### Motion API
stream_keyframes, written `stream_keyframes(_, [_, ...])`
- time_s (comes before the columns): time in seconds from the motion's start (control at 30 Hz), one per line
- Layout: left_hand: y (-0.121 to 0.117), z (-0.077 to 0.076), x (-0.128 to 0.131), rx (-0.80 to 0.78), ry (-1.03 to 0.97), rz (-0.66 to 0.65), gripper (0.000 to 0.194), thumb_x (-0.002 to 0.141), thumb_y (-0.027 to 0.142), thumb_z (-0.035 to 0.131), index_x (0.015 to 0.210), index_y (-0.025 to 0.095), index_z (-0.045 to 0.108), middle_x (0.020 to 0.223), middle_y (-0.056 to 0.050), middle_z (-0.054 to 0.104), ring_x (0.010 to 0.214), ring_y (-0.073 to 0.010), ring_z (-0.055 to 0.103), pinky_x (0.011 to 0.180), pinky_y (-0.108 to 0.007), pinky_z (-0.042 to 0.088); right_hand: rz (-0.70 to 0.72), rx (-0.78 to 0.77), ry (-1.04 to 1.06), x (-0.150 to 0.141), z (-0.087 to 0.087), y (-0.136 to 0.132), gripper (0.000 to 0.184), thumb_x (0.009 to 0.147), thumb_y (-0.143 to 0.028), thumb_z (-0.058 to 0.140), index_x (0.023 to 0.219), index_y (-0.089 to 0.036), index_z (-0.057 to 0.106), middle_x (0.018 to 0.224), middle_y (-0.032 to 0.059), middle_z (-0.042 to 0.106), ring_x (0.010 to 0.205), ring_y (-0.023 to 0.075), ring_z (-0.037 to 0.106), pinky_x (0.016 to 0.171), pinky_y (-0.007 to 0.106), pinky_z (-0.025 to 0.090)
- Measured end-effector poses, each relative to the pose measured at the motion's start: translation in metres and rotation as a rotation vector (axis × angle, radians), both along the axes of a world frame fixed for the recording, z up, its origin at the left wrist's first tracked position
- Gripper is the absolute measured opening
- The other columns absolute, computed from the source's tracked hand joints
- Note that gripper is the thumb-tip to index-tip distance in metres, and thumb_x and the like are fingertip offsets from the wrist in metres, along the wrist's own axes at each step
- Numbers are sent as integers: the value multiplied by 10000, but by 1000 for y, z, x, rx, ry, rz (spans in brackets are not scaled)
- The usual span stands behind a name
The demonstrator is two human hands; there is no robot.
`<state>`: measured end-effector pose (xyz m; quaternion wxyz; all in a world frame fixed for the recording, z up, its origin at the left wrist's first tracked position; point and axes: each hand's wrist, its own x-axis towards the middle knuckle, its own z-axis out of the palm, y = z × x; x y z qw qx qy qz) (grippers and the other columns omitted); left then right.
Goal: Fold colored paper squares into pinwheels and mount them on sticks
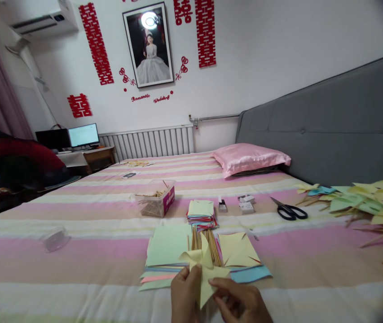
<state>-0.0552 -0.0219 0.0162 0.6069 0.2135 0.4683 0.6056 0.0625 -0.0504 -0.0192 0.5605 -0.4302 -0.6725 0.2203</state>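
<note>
A pale yellow paper pinwheel [205, 274] is held up near the bottom centre, its corners bent toward the middle. My left hand [185, 291] pinches it near the centre with the thumb on top. On the other side, my right hand [241, 298] grips its lower right blade between thumb and fingers. Just beyond lie several wooden sticks [215, 249] in a bundle. Left of them is a stack of pale green paper squares [167, 244]; to the right are yellow squares [240, 249] with slit corners. A smaller stack of cut paper [201, 211] sits behind.
A clear plastic box [154, 204] holds sticks, with a clear lid [55, 239] further left. Small white boxes [246, 207] and black-handled scissors [288, 211] lie to the right. Finished pinwheels [373, 202] pile up at far right. A person in red [33, 154] bends at far left.
</note>
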Motion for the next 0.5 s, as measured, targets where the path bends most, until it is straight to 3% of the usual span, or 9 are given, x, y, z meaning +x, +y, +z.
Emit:
stream_keyframes(0.2, [-2, 0, 5, 24, -60, -38, 213, 483, 287, 759, 559, 133, 634, 360, 21, 538, 406, -154, 565, 490, -278, 472, 70, -22, 19, 2, 3, 4, 140, 709, -237, 628, 793, -217, 738, 538, 18, 689, 418, 135, 582, 455, 212, 468])
stream_keyframes(0.4, [-1, -11, 11, 68, 2, -16, 243, 485, 330, 758, 529, 135, 620, 385, 18, 538, 368, -115, 502, 415, -226, 392, 89, -326, 315, -3, 1, 6, 263, 710, -423, 635, 667, -170, 696, 457, 12, 616, 383, 134, 568, 395, 204, 443])
stream_keyframes(0.5, [0, -14, 14, 97, 123, 45, 281, 480, 365, 758, 540, 117, 642, 396, 13, 544, 361, -100, 464, 395, -214, 354, 70, -361, 411, -5, 2, 8, 301, 708, -444, 631, 624, -156, 654, 483, 2, 586, 377, 115, 539, 365, 189, 420])
